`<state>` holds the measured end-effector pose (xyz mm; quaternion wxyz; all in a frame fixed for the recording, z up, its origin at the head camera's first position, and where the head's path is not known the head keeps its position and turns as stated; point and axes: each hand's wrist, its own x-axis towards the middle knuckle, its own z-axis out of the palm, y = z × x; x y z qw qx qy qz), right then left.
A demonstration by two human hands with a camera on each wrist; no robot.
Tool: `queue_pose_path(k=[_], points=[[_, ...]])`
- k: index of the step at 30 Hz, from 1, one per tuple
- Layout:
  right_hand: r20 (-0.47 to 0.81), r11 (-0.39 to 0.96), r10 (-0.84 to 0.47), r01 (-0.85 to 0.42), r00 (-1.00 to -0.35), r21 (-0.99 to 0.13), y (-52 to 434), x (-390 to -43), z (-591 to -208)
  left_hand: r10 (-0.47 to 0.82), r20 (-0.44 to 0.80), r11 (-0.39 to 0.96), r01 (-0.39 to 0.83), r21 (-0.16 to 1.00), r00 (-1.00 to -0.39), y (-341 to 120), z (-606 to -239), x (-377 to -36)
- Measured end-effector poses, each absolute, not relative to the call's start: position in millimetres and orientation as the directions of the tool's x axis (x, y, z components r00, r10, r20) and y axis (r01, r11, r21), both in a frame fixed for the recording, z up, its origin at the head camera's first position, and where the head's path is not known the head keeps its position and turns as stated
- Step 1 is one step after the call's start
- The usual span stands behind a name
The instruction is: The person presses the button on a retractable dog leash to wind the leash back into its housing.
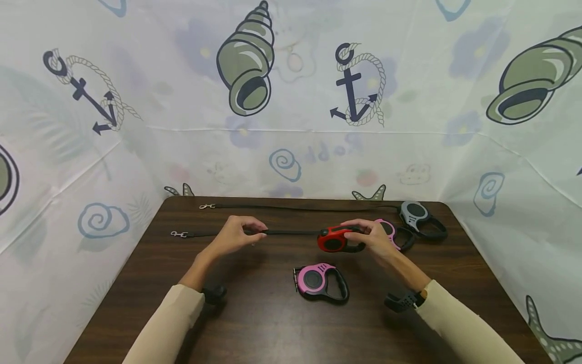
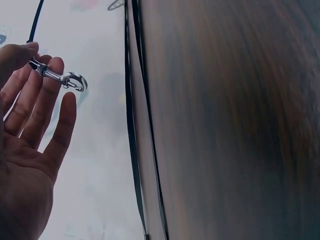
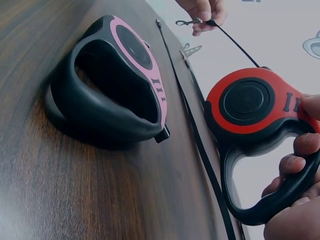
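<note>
The red leash [image 1: 335,239] is off the bench [image 1: 273,323], held near mid-bench in the right hand [image 1: 370,237], whose fingers curl through its black handle. Its black cord [image 1: 291,232] runs out leftward to the left hand [image 1: 236,235], which pinches the cord just behind the metal clip [image 2: 65,79]; the other fingers there stay loosely straight. So the cord appears drawn well out of the red case and stretched taut between the two hands, while the case itself is not yet set down. By the look of it, the red one is mid-handling rather than finished. Just in front lies a pink leash [image 1: 318,281] flat on the bench, its cord apparently wound in and untouched. Behind the right hand sits a second pink leash [image 1: 392,233], partly hidden. Farther back a grey leash [image 1: 418,217] rests near the bench's far right corner, its cord [image 1: 309,207] laid out straight along the far edge to its own clip [image 1: 206,206].
</note>
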<state>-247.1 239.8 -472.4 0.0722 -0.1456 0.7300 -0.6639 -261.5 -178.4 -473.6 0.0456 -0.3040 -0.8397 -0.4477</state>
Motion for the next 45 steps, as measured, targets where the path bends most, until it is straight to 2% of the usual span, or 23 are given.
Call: queue_pose_path(k=[30,45], points=[[0.090,0.045,-0.334,-0.112,-0.938,-0.993,207.1,-243.6,-484.4,0.480,0.343,0.391,0.547,0.740,-0.808,-125.4,-483.5,-263.8],[0.059,0.098,-0.330,-0.096,-0.942,-0.990,195.3,-242.0,-491.4,0.488,0.352,0.373,0.555,0.744,-0.799,-109.0,-494.1,-265.5]])
